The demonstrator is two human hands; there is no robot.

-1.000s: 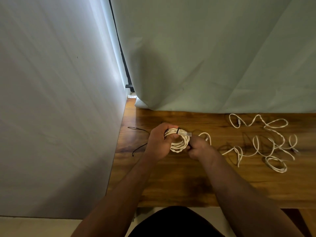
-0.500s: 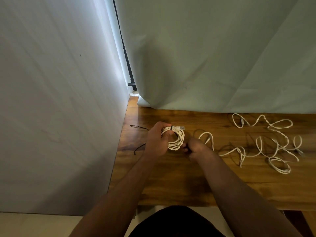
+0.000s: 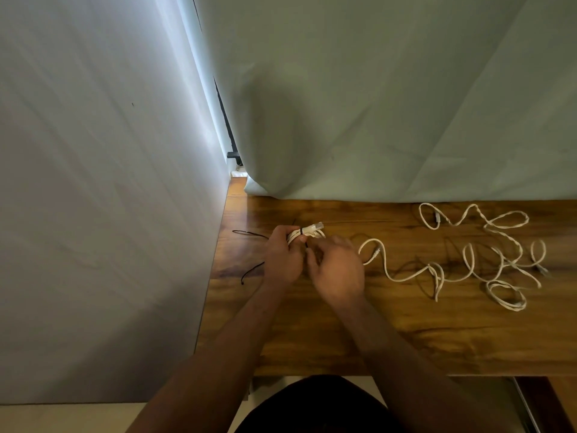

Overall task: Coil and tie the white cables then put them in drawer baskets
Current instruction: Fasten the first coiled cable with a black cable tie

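A coiled white cable (image 3: 307, 231) with a black tie around it is held over the wooden table (image 3: 374, 332). My left hand (image 3: 281, 260) is shut on the coil, with its plug end sticking out at the top. My right hand (image 3: 338, 270) is up against the coil from the right and covers most of it; its fingers pinch at the black tie. A loose white cable (image 3: 480, 254) lies uncoiled across the right side of the table.
Thin black ties (image 3: 249, 254) lie on the table left of my hands. A white curtain (image 3: 390, 104) hangs along the table's back edge, and a white wall (image 3: 93, 198) bounds its left side. A drawer rail (image 3: 527, 404) shows at the bottom right.
My right hand has moved up and over the coil, hiding most of it. The coil has turned so only its top and plug show. The camera has tilted slightly.
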